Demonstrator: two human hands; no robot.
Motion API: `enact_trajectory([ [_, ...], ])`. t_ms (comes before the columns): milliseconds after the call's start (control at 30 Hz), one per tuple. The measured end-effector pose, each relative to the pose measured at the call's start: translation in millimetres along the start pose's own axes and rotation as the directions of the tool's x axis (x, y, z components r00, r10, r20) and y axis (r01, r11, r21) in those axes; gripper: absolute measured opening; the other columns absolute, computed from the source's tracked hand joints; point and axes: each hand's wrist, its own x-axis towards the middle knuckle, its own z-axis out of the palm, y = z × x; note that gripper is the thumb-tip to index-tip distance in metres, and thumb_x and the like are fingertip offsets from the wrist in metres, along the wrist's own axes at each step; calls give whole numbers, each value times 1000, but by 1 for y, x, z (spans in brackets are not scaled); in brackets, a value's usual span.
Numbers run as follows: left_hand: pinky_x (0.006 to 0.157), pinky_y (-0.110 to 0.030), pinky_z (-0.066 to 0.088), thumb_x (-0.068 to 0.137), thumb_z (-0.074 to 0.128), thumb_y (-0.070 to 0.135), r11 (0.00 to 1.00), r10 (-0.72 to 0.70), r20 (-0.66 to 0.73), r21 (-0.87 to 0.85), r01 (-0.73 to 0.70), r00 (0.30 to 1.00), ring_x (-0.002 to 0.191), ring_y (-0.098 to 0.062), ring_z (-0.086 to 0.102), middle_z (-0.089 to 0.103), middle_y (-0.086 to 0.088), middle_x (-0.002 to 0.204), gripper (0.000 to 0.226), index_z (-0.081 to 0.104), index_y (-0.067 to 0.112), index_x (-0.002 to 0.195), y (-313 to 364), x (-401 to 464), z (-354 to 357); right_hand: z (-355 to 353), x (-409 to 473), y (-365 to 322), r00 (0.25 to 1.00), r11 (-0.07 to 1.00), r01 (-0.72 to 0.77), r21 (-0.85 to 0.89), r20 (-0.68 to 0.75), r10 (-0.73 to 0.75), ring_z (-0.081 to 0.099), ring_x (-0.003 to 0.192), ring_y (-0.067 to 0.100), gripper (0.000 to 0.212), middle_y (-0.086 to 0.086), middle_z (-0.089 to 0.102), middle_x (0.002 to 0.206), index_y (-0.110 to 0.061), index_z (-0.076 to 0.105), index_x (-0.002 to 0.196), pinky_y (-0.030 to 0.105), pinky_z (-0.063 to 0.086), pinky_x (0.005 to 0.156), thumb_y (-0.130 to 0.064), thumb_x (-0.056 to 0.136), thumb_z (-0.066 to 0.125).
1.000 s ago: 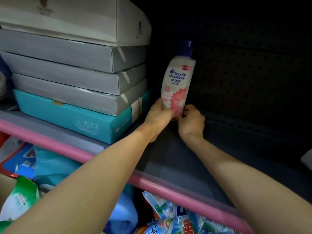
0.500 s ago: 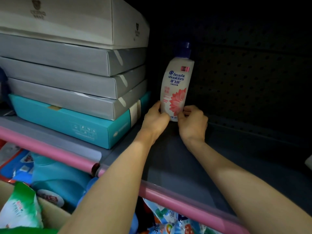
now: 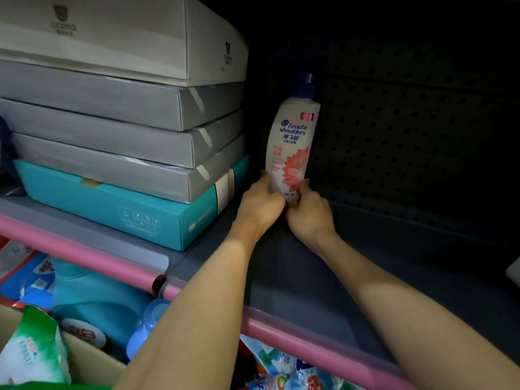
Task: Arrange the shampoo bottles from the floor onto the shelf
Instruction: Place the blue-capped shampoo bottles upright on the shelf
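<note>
White plastic with a pink flower on its label, the shampoo bottle (image 3: 291, 147) stood upright at the back of the dark grey shelf (image 3: 295, 277), blue cap (image 3: 305, 87) on top, close against the perforated back panel (image 3: 408, 142). From the head camera I saw both of my hands at its base. My left hand (image 3: 260, 202) gripped the bottle's lower left side, fingers curled round it. My right hand (image 3: 308, 211) gripped the lower right corner, with its thumb (image 3: 303, 184) lying on the front of the label. I could not tell whether the bottom of the bottle rested on the shelf, since my hands hid it.

Just left of the bottle lay a stack of flat boxes: a teal box (image 3: 118, 206) at the bottom, three grey boxes (image 3: 112, 130) on it, and a beige box (image 3: 121, 35) on top. The bottle stood apart from the stack by a narrow dark gap. A pink rail (image 3: 92, 257) ran along the shelf's front edge, passing under both of my forearms. Below the rail, left of the bottle, I saw a blue detergent jug (image 3: 92, 291) and a green and white bag (image 3: 33, 353) in a cardboard carton (image 3: 90, 364), and more printed bags (image 3: 284, 372) further right.
</note>
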Motion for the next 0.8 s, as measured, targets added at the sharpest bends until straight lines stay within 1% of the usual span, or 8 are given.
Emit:
enact_trajectory([
  [133, 91, -27, 35, 90, 50, 23, 999, -24, 32, 36, 23, 999, 122, -20, 48, 54, -1, 133, 52, 37, 27, 141, 4, 0, 0, 0, 0, 1, 1000, 999, -1, 47, -15, 2, 63, 94, 29, 37, 13, 66, 106, -10, 48, 128, 41, 55, 79, -13, 91, 49],
  [267, 109, -39, 35, 91, 46, 22, 997, -61, 69, 53, 57, 996, 127, -23, 46, 50, -5, 138, 61, 25, 22, 149, 12, -4, -3, -2, -2, 0, 1000, 995, -17, 95, -10, 18, 63, 97, 29, 39, 12, 65, 108, -11, 48, 128, 37, 54, 79, -10, 90, 51],
  [367, 105, -36, 39, 87, 49, 11, 997, -69, 79, 23, 68, 994, 120, -21, 50, 55, -5, 130, 50, 44, 20, 136, 24, -13, -8, -13, -12, -2, 995, 985, -81, 151, -48, 89, 58, 113, 29, 48, 13, 60, 123, -11, 41, 140, 24, 42, 81, -9, 93, 48],
  [467, 93, -30, 43, 86, 52, 11, 998, -59, -10, -14, 59, 998, 110, -20, 55, 61, -4, 121, 42, 53, 19, 127, 39, -39, -5, -41, -35, 0, 983, 978, -158, 139, -67, 169, 50, 125, 27, 58, 12, 49, 140, -13, 27, 149, 23, 39, 88, -16, 96, 50],
  [533, 97, -34, 47, 86, 51, 11, 992, -113, -63, -62, 110, 992, 110, -25, 57, 61, -7, 122, 46, 51, 18, 131, 51, -62, 0, -70, -60, 1, 988, 986, -153, 59, -24, 155, 45, 130, 28, 68, 13, 42, 146, -15, 20, 151, 28, 40, 99, -21, 94, 55],
  [633, 101, -39, 47, 87, 51, 7, 980, -154, -17, -132, 150, 988, 113, -24, 55, 58, -7, 125, 43, 56, 20, 128, 75, -103, 10, -129, -104, 11, 987, 977, -126, -173, 80, 142, 36, 135, 33, 85, 13, 29, 151, -24, 9, 152, 35, 35, 107, -32, 88, 64],
  [733, 94, -35, 50, 90, 51, 7, 980, -97, 101, -161, 112, 990, 108, -18, 58, 64, -4, 117, 25, 65, 23, 104, 101, -147, 24, -194, -150, 35, 992, 831, -85, -550, 34, 124, 28, 135, 38, 91, 17, 25, 149, -26, 8, 152, 39, 30, 110, -44, 83, 65],
  [800, 80, -27, 53, 91, 51, 8, 979, -92, 174, -164, 121, 980, 100, -14, 60, 66, -1, 108, 22, 65, 26, 93, 117, -175, 34, -228, -175, 56, 982, 701, -164, -694, -46, 184, 32, 131, 41, 97, 19, 29, 145, -25, 8, 152, 43, 34, 106, -52, 78, 65],
])
